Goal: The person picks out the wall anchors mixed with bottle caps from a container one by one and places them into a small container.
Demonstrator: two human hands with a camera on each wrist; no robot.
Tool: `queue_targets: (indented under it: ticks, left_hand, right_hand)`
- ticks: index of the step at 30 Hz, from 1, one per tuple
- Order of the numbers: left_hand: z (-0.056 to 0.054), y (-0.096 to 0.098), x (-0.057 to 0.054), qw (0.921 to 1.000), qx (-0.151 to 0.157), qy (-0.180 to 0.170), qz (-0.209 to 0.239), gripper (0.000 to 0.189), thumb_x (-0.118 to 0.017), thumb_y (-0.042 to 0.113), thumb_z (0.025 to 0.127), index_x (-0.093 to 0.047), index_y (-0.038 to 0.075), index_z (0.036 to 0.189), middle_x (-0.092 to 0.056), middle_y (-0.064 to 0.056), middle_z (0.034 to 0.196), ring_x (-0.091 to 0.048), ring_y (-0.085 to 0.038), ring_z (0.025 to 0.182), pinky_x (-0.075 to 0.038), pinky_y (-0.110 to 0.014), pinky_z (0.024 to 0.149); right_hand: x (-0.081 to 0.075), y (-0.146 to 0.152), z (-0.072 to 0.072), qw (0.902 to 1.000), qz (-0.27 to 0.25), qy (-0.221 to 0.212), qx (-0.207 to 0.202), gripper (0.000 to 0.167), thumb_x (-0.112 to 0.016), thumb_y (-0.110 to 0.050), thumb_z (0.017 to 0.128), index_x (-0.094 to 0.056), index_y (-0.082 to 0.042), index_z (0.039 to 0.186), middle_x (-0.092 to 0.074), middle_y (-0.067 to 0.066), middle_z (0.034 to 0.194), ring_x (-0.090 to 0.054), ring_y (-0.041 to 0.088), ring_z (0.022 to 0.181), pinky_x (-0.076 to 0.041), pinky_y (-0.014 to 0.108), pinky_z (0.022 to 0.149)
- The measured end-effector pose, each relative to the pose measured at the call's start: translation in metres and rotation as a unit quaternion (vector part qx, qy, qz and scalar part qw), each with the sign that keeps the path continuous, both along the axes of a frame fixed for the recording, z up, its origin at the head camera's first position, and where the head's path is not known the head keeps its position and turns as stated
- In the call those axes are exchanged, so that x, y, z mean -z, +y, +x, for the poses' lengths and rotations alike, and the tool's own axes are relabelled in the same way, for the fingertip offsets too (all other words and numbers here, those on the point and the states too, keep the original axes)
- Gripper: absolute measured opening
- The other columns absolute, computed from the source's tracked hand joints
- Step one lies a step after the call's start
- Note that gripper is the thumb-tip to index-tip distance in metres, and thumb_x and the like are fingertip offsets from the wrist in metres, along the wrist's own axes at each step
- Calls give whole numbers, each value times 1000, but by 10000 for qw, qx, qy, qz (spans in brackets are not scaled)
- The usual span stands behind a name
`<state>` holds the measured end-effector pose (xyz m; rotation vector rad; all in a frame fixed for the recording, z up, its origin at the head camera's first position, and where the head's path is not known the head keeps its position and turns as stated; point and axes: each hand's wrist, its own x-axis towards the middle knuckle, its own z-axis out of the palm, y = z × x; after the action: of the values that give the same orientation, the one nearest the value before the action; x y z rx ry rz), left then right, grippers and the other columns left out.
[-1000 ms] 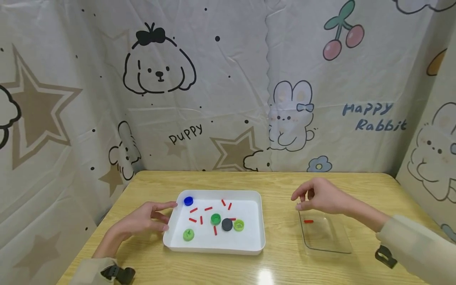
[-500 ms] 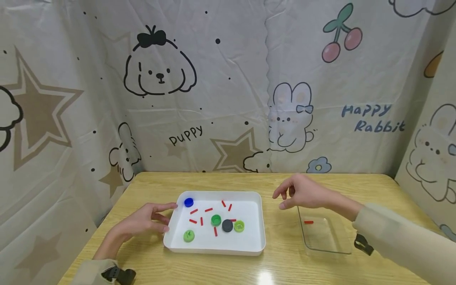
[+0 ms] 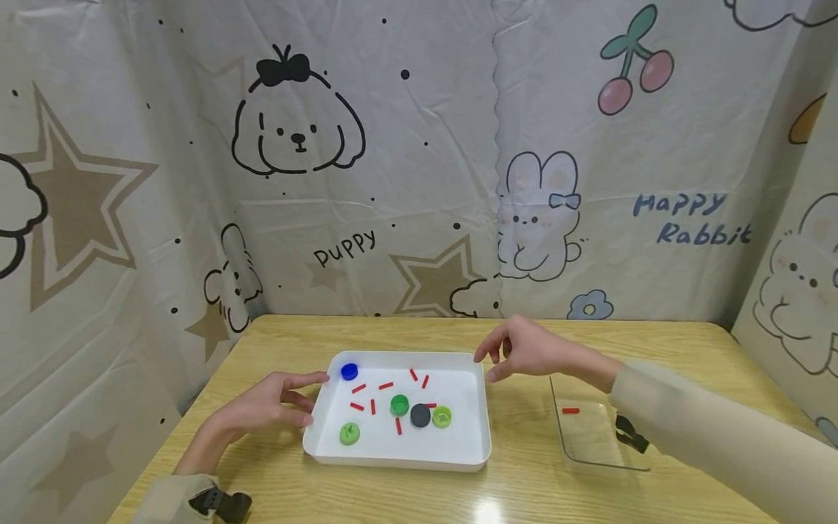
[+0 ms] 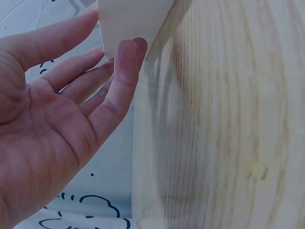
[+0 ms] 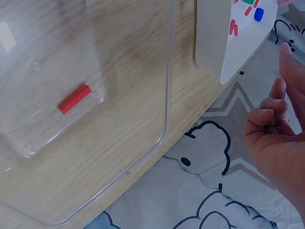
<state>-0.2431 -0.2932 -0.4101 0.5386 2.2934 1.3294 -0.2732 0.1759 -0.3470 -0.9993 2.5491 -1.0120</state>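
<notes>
A white tray [image 3: 458, 378] lies on the table with several short red sticks [image 3: 398, 426] in it. My left hand [image 3: 258, 404] touches the tray's left wall with nearly straight, spread fingers; the left wrist view shows the fingertips against the outer wall. At the tray's far right corner hovers my right hand [image 3: 527, 351], fingers loosely bent and holding nothing visible. To the right stands a clear plastic box [image 5: 167, 95] with one red stick [image 5: 75, 99] inside. The right forearm passes over this box and partly hides it.
Bottle-cap-like rounds share the tray: blue [image 3: 350, 372], green [image 3: 399, 405], black [image 3: 421, 415], yellow-green [image 3: 442, 417] and light green [image 3: 350, 434]. A wooden table [image 3: 517, 466] bears everything. Behind it hangs a printed curtain [image 3: 419, 182].
My right hand has moved left from above the clear box to the tray's right edge. The left hand stays against the tray. The sticks and caps keep their places.
</notes>
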Motion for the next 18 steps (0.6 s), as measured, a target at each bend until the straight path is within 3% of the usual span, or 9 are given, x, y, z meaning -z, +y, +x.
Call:
queue_targets:
  ticks: [14, 18]
  left_hand:
    - [1, -1, 1, 9998, -136, -60, -128, 78, -80, 7, 89, -43, -5, 157, -40, -27, 162, -64, -36, 121, -55, -44, 94]
    - [0, 0, 1, 9998, -123, -36, -125, 78, -80, 7, 89, -43, -5, 157, -41, -26, 161, -65, -35, 120, -55, -42, 93]
  right_hand:
    - [11, -37, -16, 9994, 260, -132, -167, 17, -88, -3, 84, -83, -9, 100, -60, -5, 73, -48, 10, 62, -40, 25, 58]
    - [14, -46, -19, 9991, 364, -87, -189, 16, -88, -4, 84, -84, -9, 99, -60, -5, 72, -48, 10, 62, -40, 24, 58]
